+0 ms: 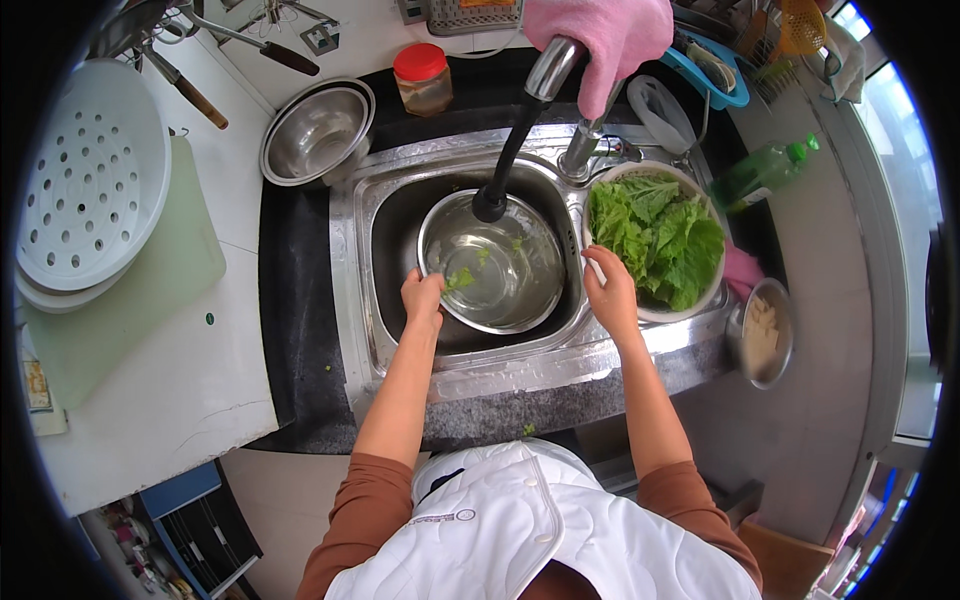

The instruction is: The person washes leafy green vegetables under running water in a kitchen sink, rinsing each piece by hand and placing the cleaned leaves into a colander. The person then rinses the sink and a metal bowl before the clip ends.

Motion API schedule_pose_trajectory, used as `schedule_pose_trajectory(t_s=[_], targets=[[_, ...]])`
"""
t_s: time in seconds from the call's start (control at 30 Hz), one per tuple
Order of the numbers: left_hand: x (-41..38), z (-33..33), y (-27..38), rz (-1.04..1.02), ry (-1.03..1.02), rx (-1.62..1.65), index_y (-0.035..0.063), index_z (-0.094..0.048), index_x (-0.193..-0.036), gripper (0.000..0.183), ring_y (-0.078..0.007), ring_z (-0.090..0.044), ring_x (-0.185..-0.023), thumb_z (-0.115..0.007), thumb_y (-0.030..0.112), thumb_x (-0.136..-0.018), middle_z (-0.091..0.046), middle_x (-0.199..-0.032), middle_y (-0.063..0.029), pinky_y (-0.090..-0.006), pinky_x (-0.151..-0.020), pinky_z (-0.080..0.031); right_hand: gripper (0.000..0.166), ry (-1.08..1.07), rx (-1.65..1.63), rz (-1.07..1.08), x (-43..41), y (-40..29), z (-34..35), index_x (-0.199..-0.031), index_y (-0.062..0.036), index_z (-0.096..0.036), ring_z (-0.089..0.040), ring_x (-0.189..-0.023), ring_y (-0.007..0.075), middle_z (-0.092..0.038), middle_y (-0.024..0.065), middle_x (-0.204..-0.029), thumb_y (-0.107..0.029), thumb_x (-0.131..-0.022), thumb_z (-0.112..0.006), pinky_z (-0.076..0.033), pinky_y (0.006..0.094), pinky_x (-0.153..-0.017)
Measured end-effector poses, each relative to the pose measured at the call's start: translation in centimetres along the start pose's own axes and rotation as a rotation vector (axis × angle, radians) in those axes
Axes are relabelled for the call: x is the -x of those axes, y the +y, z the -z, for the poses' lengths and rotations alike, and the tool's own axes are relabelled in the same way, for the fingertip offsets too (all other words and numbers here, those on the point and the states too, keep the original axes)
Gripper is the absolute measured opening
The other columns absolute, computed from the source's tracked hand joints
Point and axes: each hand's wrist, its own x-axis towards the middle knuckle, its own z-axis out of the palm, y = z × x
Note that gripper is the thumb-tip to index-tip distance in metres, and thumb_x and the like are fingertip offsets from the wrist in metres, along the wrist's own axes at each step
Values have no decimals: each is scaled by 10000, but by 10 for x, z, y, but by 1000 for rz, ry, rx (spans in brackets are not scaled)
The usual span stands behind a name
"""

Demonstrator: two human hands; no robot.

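A stainless steel bowl (525, 296) holding water and a few bits of green leaf sits tilted in the sink basin (394, 232). My left hand (424, 300) grips the bowl's rim on its left side. My right hand (611, 289) is off the bowl, its fingers apart, by the near left rim of a round colander (682, 316); whether it touches that rim is unclear. Green leafy lettuce (660, 232) fills the colander, which rests on the right side of the sink. The faucet's black spout (491, 202) hangs over the bowl's far edge.
Nested metal bowls (319, 142) and a red-lidded jar (422, 79) stand behind the sink. Pink cloth or glove (600, 45) drapes the faucet. At right are a green bottle (757, 176) and a small metal bowl of pale pieces (761, 330). A white perforated basket (94, 180) is far left.
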Motion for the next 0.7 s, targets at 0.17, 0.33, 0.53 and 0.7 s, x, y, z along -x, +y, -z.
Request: schedule_pose_trajectory(t_s=[0.17,0.33,0.53,0.7], targets=[[9,-5,10,-40,-58,-68,45,-474,-714,168,-123,-455,-560,-487,-77,-598,-501,-681,-18,-278,-480,-372,207,3,-19,-15,6,1,2,-1003,-20,-598,-560,-1011,306,-588,154,-1074,-47,-806,-540,-427,334,-863],[21,-7,22,-165,12,-225,45,-489,-628,81,-90,-413,-527,-513,-28,-603,-479,-594,10,-255,-499,-352,201,8,-55,-8,10,-2,4,-991,-18,-598,-554,-1004,314,-591,153,-1062,-45,-801,-538,-428,343,-858],[27,4,41,-312,63,-447,70,-364,-558,181,-82,-327,-515,-520,-12,-596,-375,-529,35,-266,-494,-302,192,1,-81,2,13,-3,1,-965,-16,-601,-546,-989,335,-599,158,-1027,-47,-784,-548,-426,372,-856],[42,12,68,-510,28,-515,86,-314,-563,230,-87,-291,-511,-530,13,-600,-316,-525,24,-275,-492,-276,184,1,-96,53,13,-7,-4,-947,-8,-601,-567,-934,338,-610,161,-984,-36,-775,-542,-445,375,-824]])
